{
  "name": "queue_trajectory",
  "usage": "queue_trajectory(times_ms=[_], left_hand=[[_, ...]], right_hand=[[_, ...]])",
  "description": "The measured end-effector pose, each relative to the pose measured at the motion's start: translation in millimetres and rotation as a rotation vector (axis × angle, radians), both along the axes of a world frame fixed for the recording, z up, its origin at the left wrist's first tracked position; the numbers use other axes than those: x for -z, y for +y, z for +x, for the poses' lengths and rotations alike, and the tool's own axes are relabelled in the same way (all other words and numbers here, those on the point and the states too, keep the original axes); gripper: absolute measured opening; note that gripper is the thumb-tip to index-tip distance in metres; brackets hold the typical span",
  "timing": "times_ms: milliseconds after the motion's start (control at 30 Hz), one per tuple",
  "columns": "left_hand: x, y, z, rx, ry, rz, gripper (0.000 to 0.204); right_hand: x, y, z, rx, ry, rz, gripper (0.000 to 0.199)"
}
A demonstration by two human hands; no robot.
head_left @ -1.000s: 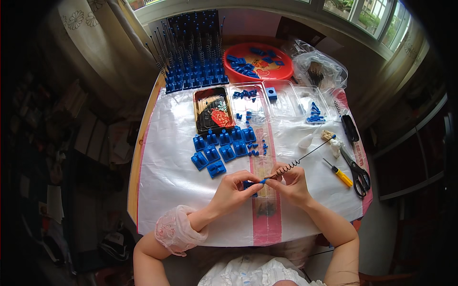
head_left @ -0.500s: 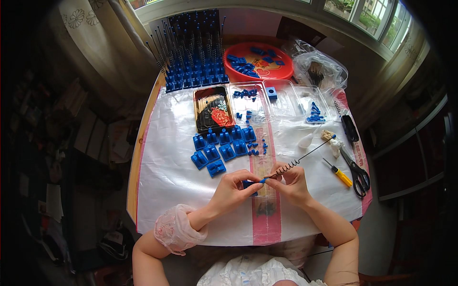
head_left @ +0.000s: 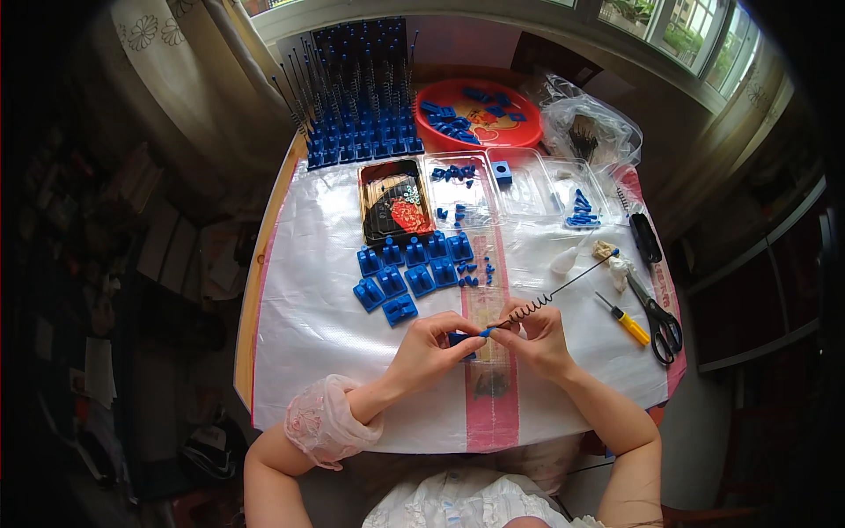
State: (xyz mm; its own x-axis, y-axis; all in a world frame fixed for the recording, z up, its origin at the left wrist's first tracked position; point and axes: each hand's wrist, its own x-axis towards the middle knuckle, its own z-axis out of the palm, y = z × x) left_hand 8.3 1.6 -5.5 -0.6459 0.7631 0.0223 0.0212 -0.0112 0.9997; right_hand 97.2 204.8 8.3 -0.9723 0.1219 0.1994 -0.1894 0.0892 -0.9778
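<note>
Both my hands meet over the red stripe of the white table cover. My left hand (head_left: 437,350) pinches a small blue plastic piece (head_left: 485,333). My right hand (head_left: 534,340) grips the lower end of a dark coil spring (head_left: 531,308), whose straight wire runs up and right to a blue ball tip (head_left: 615,253). The spring's lower end meets the blue piece between my fingertips; the exact joint is hidden. Partly under my left fingers lies a blue block (head_left: 459,340). Several blue bases (head_left: 421,280) stand in rows just beyond my left hand.
Finished-looking blue bases with upright springs (head_left: 365,141) crowd the far left. Beyond are a red round tray (head_left: 519,132), a black patterned tray (head_left: 374,231) and clear plastic boxes (head_left: 487,214) with blue parts. To the right lie a yellow screwdriver (head_left: 632,329), scissors (head_left: 666,327) and a white nozzle bottle (head_left: 564,260).
Almost nothing differs. My hands stay together on the blue piece and spring, and the whole view has shifted very slightly.
</note>
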Motion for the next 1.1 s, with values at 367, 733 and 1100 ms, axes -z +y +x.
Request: queue_trajectory(times_ms=[367,733,1100], left_hand=[[2.1,0.5,-0.2,0.002,-0.013,0.015,0.016],[1.7,2.1,1.6,-0.038,-0.022,0.071,0.016],[5.4,1.9,1.0,-0.039,-0.014,0.059,0.017]], right_hand=[[0.4,0.3,-0.2,-0.003,0.002,0.007,0.005],[-0.3,-0.4,-0.4,-0.005,0.008,0.001,0.005],[-1.6,0.6,-0.4,-0.010,0.006,0.026,0.005]])
